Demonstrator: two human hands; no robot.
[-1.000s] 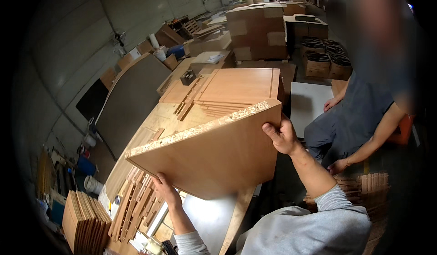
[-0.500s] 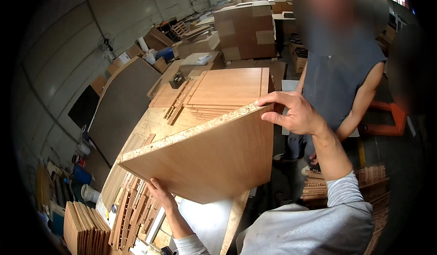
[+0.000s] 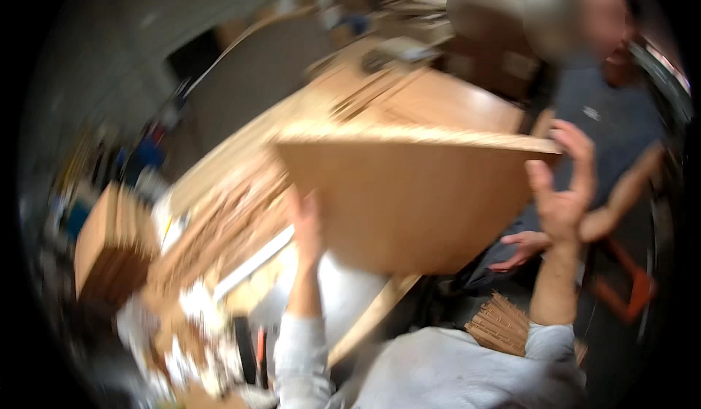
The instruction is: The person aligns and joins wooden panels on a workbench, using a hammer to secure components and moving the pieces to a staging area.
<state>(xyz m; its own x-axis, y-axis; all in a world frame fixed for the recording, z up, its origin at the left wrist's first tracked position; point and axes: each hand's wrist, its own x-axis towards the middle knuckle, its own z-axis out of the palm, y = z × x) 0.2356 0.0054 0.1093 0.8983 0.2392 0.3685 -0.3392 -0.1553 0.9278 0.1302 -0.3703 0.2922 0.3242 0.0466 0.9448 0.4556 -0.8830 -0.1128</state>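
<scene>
I hold a large light-brown wooden panel up in front of me, its pale chipboard edge on top. My left hand grips it at its lower left edge. My right hand is at the panel's upper right corner with fingers spread apart. Blur hides whether it touches the panel. The whole picture is smeared by motion.
Another person in a dark grey shirt stands close on the right, one hand reaching under the panel. A workbench stacked with boards lies behind. A stack of thin wooden pieces is at lower right, and a board stack at left.
The view has swung sharply and blurred. The panel now sits more level and further right. My right hand's fingers have opened away from its corner. The other person is closer.
</scene>
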